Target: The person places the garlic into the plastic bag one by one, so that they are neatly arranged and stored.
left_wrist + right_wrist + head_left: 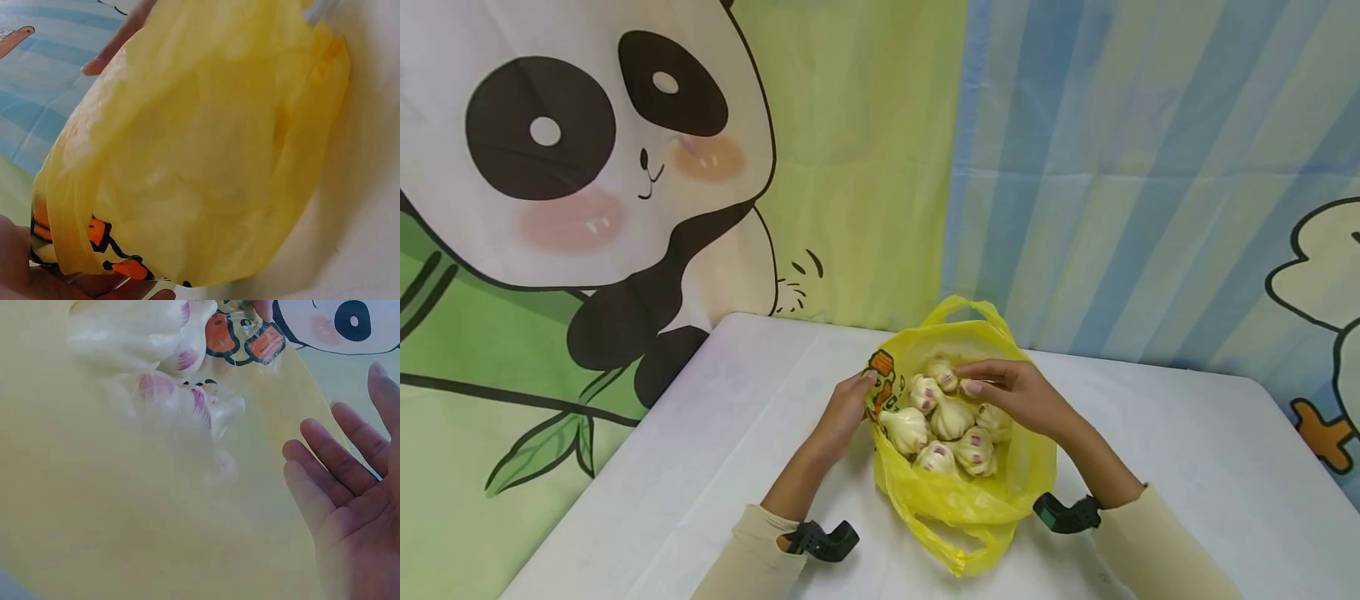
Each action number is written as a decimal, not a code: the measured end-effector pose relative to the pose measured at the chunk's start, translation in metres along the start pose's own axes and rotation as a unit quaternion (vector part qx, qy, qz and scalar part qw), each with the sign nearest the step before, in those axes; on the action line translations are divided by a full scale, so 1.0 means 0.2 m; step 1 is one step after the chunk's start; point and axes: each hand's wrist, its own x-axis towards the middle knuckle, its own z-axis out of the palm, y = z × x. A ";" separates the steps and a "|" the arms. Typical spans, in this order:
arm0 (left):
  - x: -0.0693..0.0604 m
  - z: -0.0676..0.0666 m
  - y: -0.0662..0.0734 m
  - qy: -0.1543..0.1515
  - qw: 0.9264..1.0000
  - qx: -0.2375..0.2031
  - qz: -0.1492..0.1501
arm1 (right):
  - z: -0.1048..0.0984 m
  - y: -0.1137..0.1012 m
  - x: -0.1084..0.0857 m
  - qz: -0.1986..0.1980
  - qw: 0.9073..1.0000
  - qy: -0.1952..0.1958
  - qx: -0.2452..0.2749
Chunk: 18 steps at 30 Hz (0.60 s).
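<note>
A yellow plastic bag (1033, 467) lies with its mouth wide on the white table. Several garlic bulbs (952, 419), white with purple patches, sit inside it. At the bag's left edge, my left hand (847, 406) pinches the plastic, thumb over the rim. The left wrist view has the fingers of that hand against the outside of the bag (187, 175). My right hand (1018, 393) hovers over the far right part of the bag's mouth, near the back bulbs. In the right wrist view its fingers (337, 456) are extended and the palm holds nothing; garlic bulbs (169, 403) show beside them.
The white table (1150, 417) ends at a printed curtain (865, 167) behind the bag. One loop handle (958, 560) of the bag hangs toward me and another stands at the back. A dark camera is strapped on each wrist.
</note>
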 end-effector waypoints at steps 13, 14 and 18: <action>0.03 -0.07 -0.01 0.019 1.000 -0.003 0.001 | -0.16 0.05 -0.24 -0.018 0.988 0.134 -0.067; 0.03 -0.07 -0.01 0.020 1.000 0.000 0.000 | -0.18 0.06 -0.26 -0.012 0.987 0.148 -0.066; 0.02 -0.09 -0.01 0.021 1.000 0.011 -0.006 | -0.23 0.11 -0.34 -0.004 0.978 0.199 -0.064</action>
